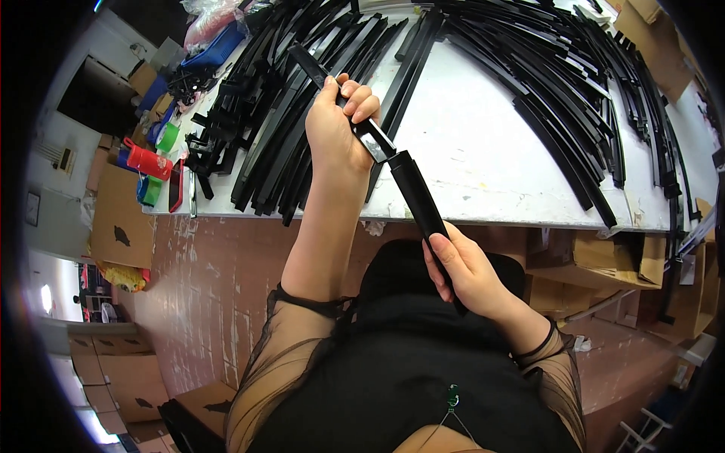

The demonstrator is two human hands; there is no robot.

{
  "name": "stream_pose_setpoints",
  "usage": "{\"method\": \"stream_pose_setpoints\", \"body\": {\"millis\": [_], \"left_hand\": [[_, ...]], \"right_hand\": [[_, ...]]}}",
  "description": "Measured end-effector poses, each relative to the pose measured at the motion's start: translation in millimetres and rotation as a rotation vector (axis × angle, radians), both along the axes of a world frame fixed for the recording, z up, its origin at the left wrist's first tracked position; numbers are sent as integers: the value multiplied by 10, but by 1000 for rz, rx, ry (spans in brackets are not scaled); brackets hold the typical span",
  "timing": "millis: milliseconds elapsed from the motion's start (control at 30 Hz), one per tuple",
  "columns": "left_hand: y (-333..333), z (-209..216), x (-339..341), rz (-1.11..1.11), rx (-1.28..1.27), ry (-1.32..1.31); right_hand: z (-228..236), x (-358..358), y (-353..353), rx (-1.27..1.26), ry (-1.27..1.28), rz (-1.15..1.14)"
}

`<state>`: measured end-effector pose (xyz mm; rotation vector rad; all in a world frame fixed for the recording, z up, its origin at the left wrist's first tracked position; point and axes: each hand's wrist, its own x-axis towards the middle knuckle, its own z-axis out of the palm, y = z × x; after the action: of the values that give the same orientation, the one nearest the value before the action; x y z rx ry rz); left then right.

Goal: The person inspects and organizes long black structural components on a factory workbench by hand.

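Note:
My left hand [341,121] is closed around a narrow black bar [308,66] that slants over the table's near edge. Below the fist the bar shows a shiny, silvery face [375,142]. My right hand [470,273] grips a wider black profile [418,195] near its lower end, in front of my body. The two pieces meet at the profile's upper end, roughly in line. Whether one sits inside the other, I cannot tell.
Long black strips lie in piles on the white table [483,143]. At its left end are a red bottle [149,161], a green tape roll [167,137] and a phone [176,186]. Cardboard boxes [604,257] stand beneath the right side; a blue bin [217,47] sits far left.

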<state>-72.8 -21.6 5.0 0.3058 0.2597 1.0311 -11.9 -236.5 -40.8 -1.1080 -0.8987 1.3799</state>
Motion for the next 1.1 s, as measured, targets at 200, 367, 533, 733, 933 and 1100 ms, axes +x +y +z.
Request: {"method": "stream_pose_setpoints", "body": {"millis": [200,367,533,733,933,1100], "left_hand": [[-77,60,18,112,132,66],[-129,129,46,178,168,84],[-92,96,43,161,222,128],[-165,172,54,157,462,278],[-290,277,56,69,595,293],[-432,330,10,53,666,227]], "right_hand": [[-12,0,1,-5,-38,7],[-51,12,3,9,-41,-3],[-54,34,17,12,-65,-4],[-106,81,26,-21,-42,38],[-115,60,3,17,-81,56],[-136,-8,-48,104,-231,-15]]}}
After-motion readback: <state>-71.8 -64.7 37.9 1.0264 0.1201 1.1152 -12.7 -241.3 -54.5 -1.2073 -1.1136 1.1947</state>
